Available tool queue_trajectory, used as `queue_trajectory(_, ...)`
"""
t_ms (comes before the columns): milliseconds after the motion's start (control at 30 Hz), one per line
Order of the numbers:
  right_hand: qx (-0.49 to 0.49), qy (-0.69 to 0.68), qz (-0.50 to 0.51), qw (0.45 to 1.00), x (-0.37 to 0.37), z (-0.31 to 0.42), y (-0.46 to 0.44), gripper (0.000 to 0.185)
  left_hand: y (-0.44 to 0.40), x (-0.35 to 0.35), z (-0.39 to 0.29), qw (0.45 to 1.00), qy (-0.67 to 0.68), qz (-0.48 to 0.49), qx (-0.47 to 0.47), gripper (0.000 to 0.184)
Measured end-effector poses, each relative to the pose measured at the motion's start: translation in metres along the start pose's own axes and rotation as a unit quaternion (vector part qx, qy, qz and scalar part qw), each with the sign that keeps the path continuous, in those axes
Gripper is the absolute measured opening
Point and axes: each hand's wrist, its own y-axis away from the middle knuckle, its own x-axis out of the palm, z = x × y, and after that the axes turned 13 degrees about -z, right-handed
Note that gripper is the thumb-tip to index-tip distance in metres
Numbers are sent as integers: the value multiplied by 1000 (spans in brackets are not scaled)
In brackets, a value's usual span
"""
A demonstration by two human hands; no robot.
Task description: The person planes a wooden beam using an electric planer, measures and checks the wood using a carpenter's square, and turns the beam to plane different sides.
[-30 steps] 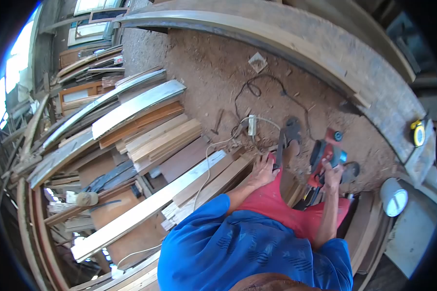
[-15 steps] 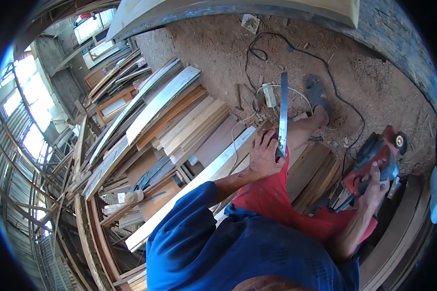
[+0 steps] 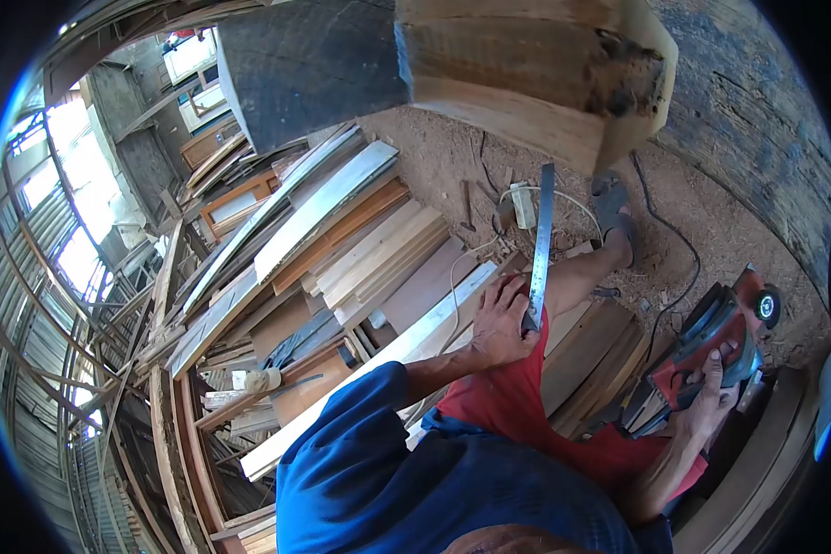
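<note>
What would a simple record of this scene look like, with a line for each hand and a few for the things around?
Left hand: holds a metal ruler by its near end, over the red shorts
Right hand: holds a red power tool
Wood at left: stacked boards, some white
Wood ahead: a thick timber, its rough end in view
Ground: a hammer and a black cord
Unclear: whether the tool is running
</note>
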Motion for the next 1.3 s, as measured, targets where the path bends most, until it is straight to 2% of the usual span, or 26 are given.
queue_trajectory(200,-37,26,-2,999,19,5,14,46,0,-2,-4,1000,-4,-7,-18,49)
queue_trajectory(300,-74,177,42,980,18,2,12,48,6,4,-1,999,13,-35,-11,51)
queue_trajectory(367,-62,258,82,961,21,-8,1,51,9,6,4,999,34,-35,-5,51)
queue_trajectory(400,-77,263,106,956,27,-5,6,52,10,7,5,991,88,-100,8,47)
queue_trajectory(433,-91,267,129,950,33,-1,11,52,16,10,9,990,111,-90,-10,44)
queue_trajectory(500,-235,251,169,924,59,0,31,59,19,12,14,984,160,-75,-36,40)
queue_trajectory(533,-313,232,187,902,70,4,53,63,22,9,18,980,182,-73,-36,35)
queue_trajectory(567,-347,220,208,888,80,14,81,67,24,9,23,971,216,-102,-14,34)
queue_trajectory(600,-307,222,236,895,85,24,109,65,25,13,30,959,250,-132,6,33)
queue_trajectory(633,-227,219,234,920,97,54,158,48,26,19,35,945,284,-163,21,32)
queue_trajectory(667,-152,306,278,898,98,65,174,27,24,28,40,928,332,-171,8,24)
queue_trajectory(700,-95,262,297,913,125,118,249,29,18,7,37,932,342,-106,-57,27)
queue_trajectory(767,-164,332,361,856,160,163,329,19,10,-59,37,917,355,31,-179,35)
queue_trajectory(800,-204,337,386,834,177,175,363,19,14,-84,36,932,318,38,-172,43)
queue_trajectory(833,-241,343,412,809,194,186,396,20,20,-96,37,923,368,23,-113,41)
queue_trajectory(933,-254,360,436,785,243,225,499,22,47,-115,34,873,482,-30,66,33)
queue_trajectory(967,-287,326,450,780,258,230,519,25,53,-122,36,851,507,-46,128,31)
queue_trajectory(1033,-343,254,474,770,287,237,550,31,51,-144,49,833,501,-22,233,29)
queue_trajectory(1100,-315,215,496,780,315,248,582,38,48,-164,59,838,444,58,312,28)
queue_trajectory(1133,-301,202,511,779,328,257,595,42,42,-148,60,862,384,72,323,36)
queue_trajectory(1167,-304,201,530,766,340,265,601,42,46,-118,59,868,444,64,214,32)
queue_trajectory(1233,-301,219,530,762,364,281,612,46,36,-111,85,847,461,-134,231,27)
queue_trajectory(1300,-345,266,524,732,391,294,612,46,36,-164,132,865,497,-41,62,25)
